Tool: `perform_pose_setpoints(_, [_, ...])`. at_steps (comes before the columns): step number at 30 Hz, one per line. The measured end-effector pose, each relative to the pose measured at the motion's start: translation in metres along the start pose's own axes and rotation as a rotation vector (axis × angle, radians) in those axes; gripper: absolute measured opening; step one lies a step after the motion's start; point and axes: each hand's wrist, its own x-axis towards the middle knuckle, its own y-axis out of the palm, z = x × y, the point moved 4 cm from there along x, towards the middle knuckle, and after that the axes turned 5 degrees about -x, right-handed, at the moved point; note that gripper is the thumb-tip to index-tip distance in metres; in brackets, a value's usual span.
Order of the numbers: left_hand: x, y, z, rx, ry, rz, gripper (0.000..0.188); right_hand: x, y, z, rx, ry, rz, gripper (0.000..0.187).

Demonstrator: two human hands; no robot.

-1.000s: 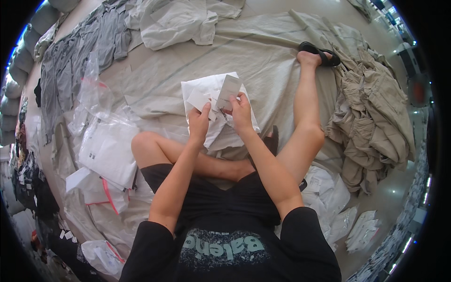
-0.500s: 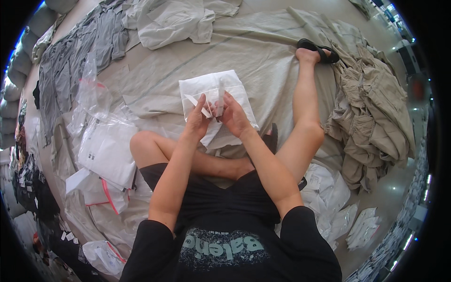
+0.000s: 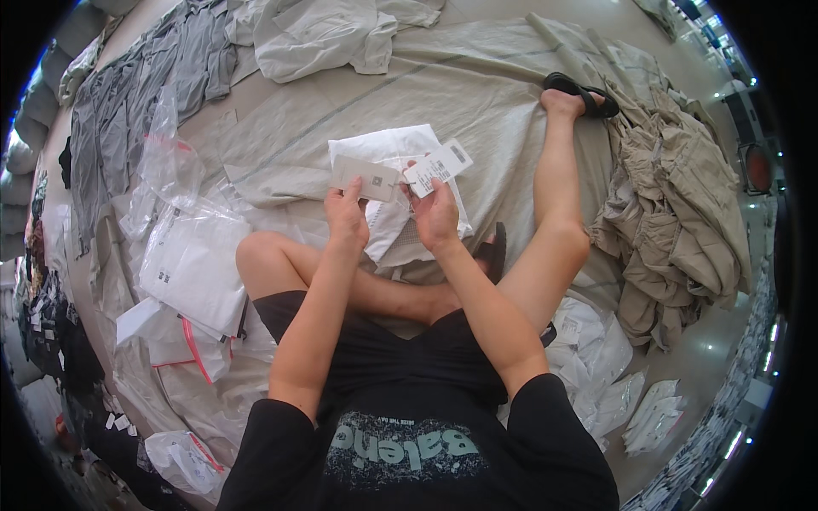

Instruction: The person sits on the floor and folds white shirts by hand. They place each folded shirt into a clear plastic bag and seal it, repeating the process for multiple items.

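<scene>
Between finger and thumb, my left hand (image 3: 348, 209) pinches a cream hang tag (image 3: 363, 176) with a small dark square on it. My right hand (image 3: 435, 215) grips a white hang tag (image 3: 446, 163) bearing a printed block and small text. Both tags are held face up, close together, over a folded white garment (image 3: 388, 146). That garment lies on the cloth in front of my crossed leg. A patterned grey patch (image 3: 399, 245) shows at its near edge. Whether a string joins the tags to the garment, I cannot tell.
White garments in clear plastic bags (image 3: 192, 272) lie to my left, and more bagged pieces (image 3: 584, 349) sit at right. A beige clothes heap (image 3: 673, 213) rises at far right. Grey garments (image 3: 141, 111) spread at far left, with an off-white one (image 3: 319, 38) at the back.
The tags were edge-on and upright before; now they are turned flat with their faces showing. My hands have drawn slightly apart. The folded garment stays in about the same place.
</scene>
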Motion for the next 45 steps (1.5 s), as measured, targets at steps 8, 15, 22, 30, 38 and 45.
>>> perform_pose_setpoints(8, [-0.008,0.008,-0.017,0.163,0.087,0.068,0.03,0.009,-0.006,0.008,-0.322,-0.125,0.115,0.037])
perform_pose_setpoints(15, [-0.001,0.045,-0.007,0.146,-0.285,0.25,0.04,-0.002,0.01,0.012,-0.847,-0.133,0.161,0.057])
perform_pose_setpoints(22, [0.063,-0.011,0.006,0.673,0.066,0.258,0.034,0.004,0.018,0.038,-1.51,-0.482,0.08,0.067])
perform_pose_setpoints(30, [0.032,-0.035,-0.003,1.523,0.57,-0.243,0.072,0.0,-0.074,0.026,-1.849,-0.255,-0.187,0.088])
perform_pose_setpoints(38, [0.006,-0.047,0.001,0.874,-0.06,-0.072,0.09,0.024,-0.098,0.013,-1.221,0.181,-0.074,0.08])
perform_pose_setpoints(45, [0.01,-0.063,-0.013,0.869,-0.362,0.059,0.08,0.008,-0.08,0.022,-0.9,0.448,-0.005,0.057])
